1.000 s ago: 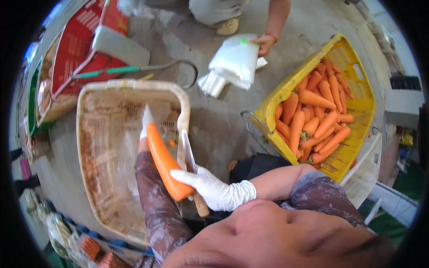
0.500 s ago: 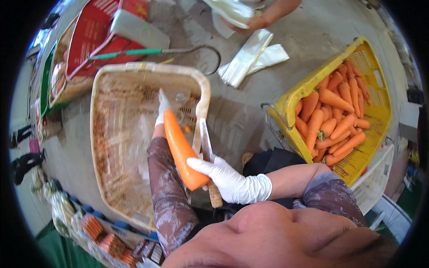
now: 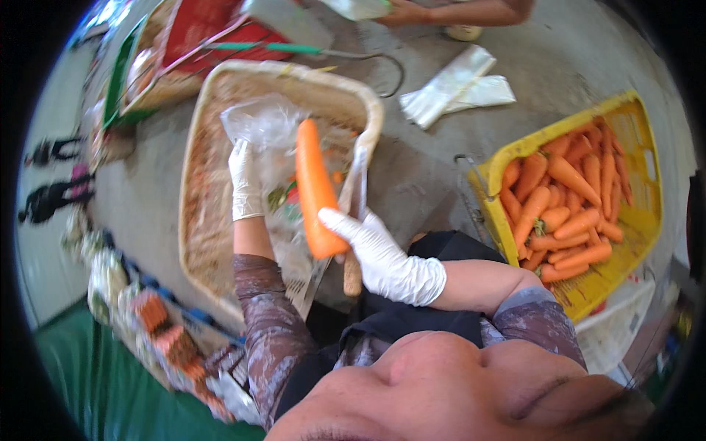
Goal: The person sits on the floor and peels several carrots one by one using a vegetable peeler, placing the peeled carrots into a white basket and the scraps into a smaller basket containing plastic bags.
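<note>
My gloved right hand is closed round a large orange carrot and a knife at once. The carrot points away from me, its thick end by my thumb; the wooden handle sticks out below the hand and the blade rises beside the carrot. Over the pale, dirt-stained crate, my gloved left hand grips the near edge of a crumpled clear plastic bag. Its fingertips are partly covered by the film. More plastic film and some orange and green scraps lie in the crate.
A yellow crate of carrots tilts at the right. White plastic bundles lie on the floor ahead. Another person's hand holds plastic at the top. Far left stand a red container and a hooked rod.
My left hand has come out from behind the carrot, lifting the clear bag up and leftward. My right hand keeps the carrot and knife, the carrot now more upright. The view has shifted.
</note>
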`<act>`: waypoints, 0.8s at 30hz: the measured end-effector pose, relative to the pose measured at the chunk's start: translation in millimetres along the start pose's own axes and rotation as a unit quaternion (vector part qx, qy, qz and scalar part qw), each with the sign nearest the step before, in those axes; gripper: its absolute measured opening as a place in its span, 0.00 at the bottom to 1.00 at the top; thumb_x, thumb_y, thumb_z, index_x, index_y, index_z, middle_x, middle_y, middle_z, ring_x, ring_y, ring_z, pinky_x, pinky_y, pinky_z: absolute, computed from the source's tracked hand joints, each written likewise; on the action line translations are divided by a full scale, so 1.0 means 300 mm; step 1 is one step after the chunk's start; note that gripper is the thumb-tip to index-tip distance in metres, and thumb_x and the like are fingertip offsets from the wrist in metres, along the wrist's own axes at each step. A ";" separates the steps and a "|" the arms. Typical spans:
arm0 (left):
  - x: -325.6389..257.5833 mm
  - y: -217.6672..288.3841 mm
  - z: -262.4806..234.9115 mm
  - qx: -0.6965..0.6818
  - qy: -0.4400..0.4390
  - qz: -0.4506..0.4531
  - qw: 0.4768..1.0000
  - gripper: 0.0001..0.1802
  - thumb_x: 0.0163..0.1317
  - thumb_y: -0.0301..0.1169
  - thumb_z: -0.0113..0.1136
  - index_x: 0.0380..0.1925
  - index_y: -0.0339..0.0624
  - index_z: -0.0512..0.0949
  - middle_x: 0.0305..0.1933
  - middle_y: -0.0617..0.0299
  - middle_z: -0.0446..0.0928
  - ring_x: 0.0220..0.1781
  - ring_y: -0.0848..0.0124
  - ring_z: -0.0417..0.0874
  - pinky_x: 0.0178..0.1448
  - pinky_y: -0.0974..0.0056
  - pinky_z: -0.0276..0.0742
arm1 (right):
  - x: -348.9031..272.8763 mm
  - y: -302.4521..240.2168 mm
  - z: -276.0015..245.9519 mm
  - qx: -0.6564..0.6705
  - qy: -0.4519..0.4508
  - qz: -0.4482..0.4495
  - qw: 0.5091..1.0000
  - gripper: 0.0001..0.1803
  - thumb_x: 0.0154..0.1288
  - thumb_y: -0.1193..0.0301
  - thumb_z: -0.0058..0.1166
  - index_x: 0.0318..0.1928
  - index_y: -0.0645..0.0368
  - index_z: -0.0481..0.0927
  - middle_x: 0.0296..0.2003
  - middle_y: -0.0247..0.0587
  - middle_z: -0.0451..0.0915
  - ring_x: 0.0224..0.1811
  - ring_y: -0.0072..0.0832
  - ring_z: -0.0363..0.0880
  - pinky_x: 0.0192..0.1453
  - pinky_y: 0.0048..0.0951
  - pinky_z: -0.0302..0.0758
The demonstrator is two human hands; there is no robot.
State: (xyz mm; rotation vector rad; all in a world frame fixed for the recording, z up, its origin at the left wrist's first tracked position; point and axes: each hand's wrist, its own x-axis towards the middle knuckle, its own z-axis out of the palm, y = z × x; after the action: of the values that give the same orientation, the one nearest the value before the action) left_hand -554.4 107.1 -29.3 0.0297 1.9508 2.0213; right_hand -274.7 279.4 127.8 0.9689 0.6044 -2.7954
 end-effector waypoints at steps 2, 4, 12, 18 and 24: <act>-0.146 0.048 -0.052 0.179 -0.034 0.199 0.963 0.16 0.64 0.27 0.51 0.52 0.39 0.74 0.49 0.59 0.76 0.48 0.70 0.77 0.49 0.64 0.76 | -0.005 0.024 0.008 -0.002 -0.006 -0.037 0.999 0.23 0.61 0.65 0.63 0.52 0.64 0.73 0.40 0.36 0.78 0.40 0.22 0.78 0.45 0.25 0.77; -0.293 0.089 -0.088 0.390 -0.044 0.305 0.868 0.19 0.66 0.30 0.48 0.56 0.40 0.72 0.52 0.58 0.75 0.50 0.68 0.77 0.53 0.63 0.75 | -0.025 0.039 0.020 -0.010 -0.010 -0.047 0.999 0.22 0.61 0.66 0.63 0.50 0.64 0.74 0.39 0.36 0.79 0.38 0.22 0.78 0.43 0.25 0.77; -0.830 0.393 0.283 0.434 0.017 0.268 0.860 0.18 0.62 0.22 0.54 0.53 0.38 0.71 0.53 0.58 0.75 0.54 0.63 0.77 0.59 0.59 0.74 | -0.014 0.156 -0.013 -0.120 -0.050 -0.109 0.986 0.28 0.53 0.66 0.70 0.51 0.67 0.73 0.40 0.40 0.79 0.38 0.25 0.79 0.43 0.27 0.78; -0.924 0.472 0.369 -0.217 0.124 0.127 0.960 0.16 0.60 0.31 0.61 0.46 0.37 0.73 0.44 0.59 0.77 0.42 0.68 0.80 0.46 0.63 0.79 | -0.065 0.195 -0.005 -0.308 -0.080 -0.218 0.923 0.30 0.45 0.65 0.74 0.46 0.65 0.73 0.36 0.40 0.79 0.38 0.26 0.79 0.42 0.28 0.77; -0.946 0.394 0.283 -0.029 0.118 0.131 0.984 0.42 0.56 0.21 0.59 0.69 0.39 0.48 0.64 0.52 0.63 0.60 0.63 0.71 0.60 0.59 0.72 | -0.084 0.211 -0.015 -0.393 -0.074 -0.163 0.902 0.42 0.36 0.56 0.77 0.49 0.68 0.73 0.39 0.45 0.80 0.40 0.31 0.79 0.45 0.30 0.76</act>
State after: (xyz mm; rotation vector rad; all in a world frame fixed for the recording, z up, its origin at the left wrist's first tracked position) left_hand -291.8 117.9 151.5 0.0350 2.1250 2.3432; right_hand -237.2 223.1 119.1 0.5000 1.8041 -2.4093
